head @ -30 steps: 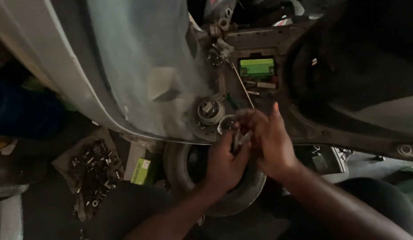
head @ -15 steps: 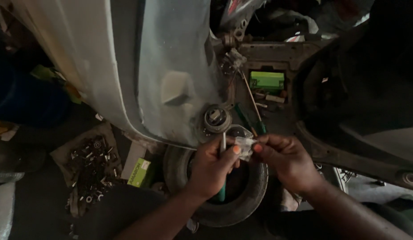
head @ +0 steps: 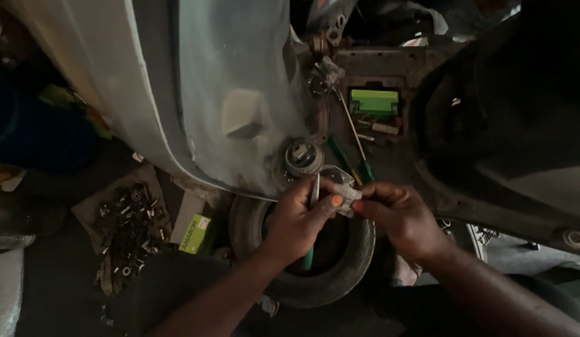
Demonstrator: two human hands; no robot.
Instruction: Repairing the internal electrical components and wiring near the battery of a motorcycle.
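Note:
My left hand (head: 297,219) grips a screwdriver (head: 314,195) with a green handle, its metal shaft pointing up between the fingers. Its thumb also presses a small pale metal part (head: 347,197). My right hand (head: 399,215) pinches the same small part from the right. Both hands meet above a dark tyre (head: 302,249). Just above them a round metal cap (head: 303,155) sits on the scooter's pale grey body panel (head: 240,81).
A green battery (head: 373,102) sits in the open frame bay at upper right, with a green-handled tool (head: 355,163) below it. A cardboard sheet with several loose bolts and nuts (head: 125,228) lies on the floor at left, beside a small green box (head: 196,234). Black seat and bodywork (head: 514,112) fill the right.
Both hands have dropped slightly away from the round cap and drawn together on the small part. The screwdriver now stands upright in my left hand. The view shifted a little.

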